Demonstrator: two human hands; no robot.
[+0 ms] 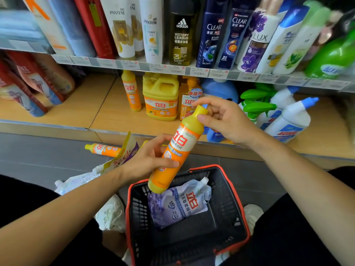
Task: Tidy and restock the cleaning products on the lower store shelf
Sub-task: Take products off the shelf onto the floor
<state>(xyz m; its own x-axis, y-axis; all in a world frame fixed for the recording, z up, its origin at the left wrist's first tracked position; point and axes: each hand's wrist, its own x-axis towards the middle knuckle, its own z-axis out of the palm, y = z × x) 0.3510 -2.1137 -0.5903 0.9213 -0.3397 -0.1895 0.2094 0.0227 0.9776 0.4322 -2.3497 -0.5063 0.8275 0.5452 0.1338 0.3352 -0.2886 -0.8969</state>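
Observation:
An orange dish-soap bottle (177,150) with a yellow cap tilts above the shopping basket (240,212). My left hand (148,160) grips its lower body. My right hand (224,120) pinches its neck just below the cap. On the lower wooden shelf (107,110) stand a slim orange bottle (131,91), a yellow jug (161,96) and another orange bottle (187,98). A lavender refill pouch (178,204) lies inside the basket. A second slim orange bottle (103,149) lies on the floor by the shelf edge.
Blue-capped white cleaner bottles (288,120) and green spray bottles (257,100) fill the shelf's right side. Red packs (28,83) lean at the left. Pouches (119,156) lie on the grey floor. Shampoo bottles (182,35) line the upper shelf. My shoes flank the basket.

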